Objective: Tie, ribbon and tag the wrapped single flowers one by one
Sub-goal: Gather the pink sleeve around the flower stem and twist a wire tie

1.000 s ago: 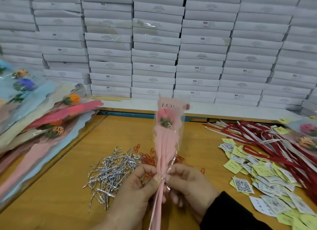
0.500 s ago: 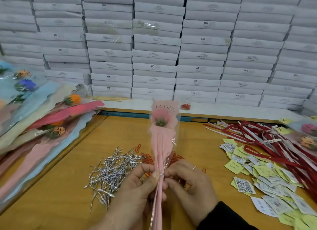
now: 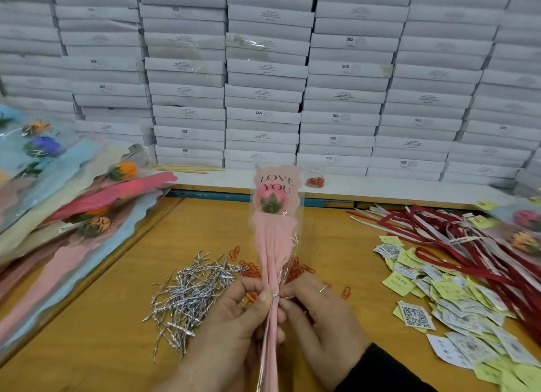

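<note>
Pink wrapped flower (image 3: pixel 273 239) stands up in the middle of the frame, with "LOVE YOU" on top. Left hand (image 3: pixel 234 327) grips its thin stem part. Right hand (image 3: pixel 319 318) pinches the silver twist tie (image 3: pixel 276 295) wound round it. Silver ties (image 3: pixel 190 292) lie in a pile at lower left, tags (image 3: pixel 456 309) and red ribbons (image 3: pixel 456 245) at right.

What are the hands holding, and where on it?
Both hands hold the pink wrapped flower at its gathered neck: left hand grips it, right hand pinches the silver twist tie there.
</note>
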Demonstrator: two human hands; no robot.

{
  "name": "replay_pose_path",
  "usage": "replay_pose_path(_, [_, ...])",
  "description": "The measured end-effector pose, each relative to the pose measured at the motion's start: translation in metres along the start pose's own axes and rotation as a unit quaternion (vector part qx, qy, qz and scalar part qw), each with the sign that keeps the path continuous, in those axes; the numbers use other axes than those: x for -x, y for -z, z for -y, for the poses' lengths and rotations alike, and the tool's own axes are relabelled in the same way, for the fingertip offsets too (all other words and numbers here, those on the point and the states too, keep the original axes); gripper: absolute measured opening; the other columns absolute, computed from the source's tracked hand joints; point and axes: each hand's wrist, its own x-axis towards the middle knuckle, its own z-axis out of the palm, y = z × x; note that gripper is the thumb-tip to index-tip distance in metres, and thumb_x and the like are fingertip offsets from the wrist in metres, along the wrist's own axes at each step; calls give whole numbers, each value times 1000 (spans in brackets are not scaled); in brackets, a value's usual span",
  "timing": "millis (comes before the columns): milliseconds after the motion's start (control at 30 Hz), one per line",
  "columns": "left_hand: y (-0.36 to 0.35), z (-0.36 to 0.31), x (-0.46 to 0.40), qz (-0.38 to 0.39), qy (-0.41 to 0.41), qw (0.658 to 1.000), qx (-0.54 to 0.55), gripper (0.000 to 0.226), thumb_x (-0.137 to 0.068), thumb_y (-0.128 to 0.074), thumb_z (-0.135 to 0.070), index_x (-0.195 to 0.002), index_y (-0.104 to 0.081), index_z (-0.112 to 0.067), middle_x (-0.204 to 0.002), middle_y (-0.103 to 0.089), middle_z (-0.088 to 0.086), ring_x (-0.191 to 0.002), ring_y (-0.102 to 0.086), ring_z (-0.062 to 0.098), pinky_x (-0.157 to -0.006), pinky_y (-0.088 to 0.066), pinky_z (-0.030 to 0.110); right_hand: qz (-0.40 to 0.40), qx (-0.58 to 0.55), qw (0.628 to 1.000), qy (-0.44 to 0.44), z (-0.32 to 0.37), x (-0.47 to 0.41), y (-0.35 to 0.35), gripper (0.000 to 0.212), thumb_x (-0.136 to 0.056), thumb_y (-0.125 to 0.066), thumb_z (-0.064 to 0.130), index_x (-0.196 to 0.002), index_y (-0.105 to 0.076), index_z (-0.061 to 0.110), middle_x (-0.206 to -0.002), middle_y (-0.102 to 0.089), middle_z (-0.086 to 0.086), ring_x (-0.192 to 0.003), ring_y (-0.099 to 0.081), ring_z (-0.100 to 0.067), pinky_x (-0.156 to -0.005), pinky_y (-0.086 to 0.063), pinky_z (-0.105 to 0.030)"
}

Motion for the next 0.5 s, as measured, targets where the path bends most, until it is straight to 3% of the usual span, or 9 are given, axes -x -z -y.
replay_pose_path(133, [-1,2,0,7,-4,1000,-13,3,-77,-53,1,-80,-51,0,-47,-53,17,-30,-48,19,-32,-41,19,12,-115,990,-85,2,-1,-1,15,-84,-46,25,-71,-49,19,-66,-51,12,-67,-48,-3,-63,-37,-19])
replay_pose_path(233, [-1,1,-1,16,-9,999,-27,11,-67,-57,-4,-76,-51,-1,-47,-53,17,-30,-47,19,-32,-41,19,25,-225,962,-155,7,-4,1,17,-80,-46,24,-65,-48,17,-56,-53,11,-56,-48,0,-57,-35,-12])
replay_pose_path(300, [0,1,-2,23,-10,999,-34,15,-64,-57,-6,-77,-50,-1,-48,-53,18,-30,-47,20,-32,-41,19,45,-345,908,-234,10,-7,2,17,-75,-47,23,-62,-46,12,-47,-49,8,-43,-43,-1,-44,-32,-10])
replay_pose_path(400, [2,3,-4,32,-12,999,-37,18,-63,-57,-5,-78,-49,1,-50,-55,19,-32,-48,21,-34,-43,21,80,-489,797,-346,12,-10,4,17,-65,-61,9,-56,-46,8,-42,-42,1,-30,-30,-6,-29,-22,-14])
replay_pose_path(500, [5,5,-6,41,-30,997,-63,22,-65,-58,-6,-81,-48,3,-55,-59,18,-36,-51,20,-38,-46,23,107,-553,721,-404,13,-10,8,20,-66,-53,16,-47,-50,11,-43,-39,-6,-25,-26,-8,-33,-16,-9])
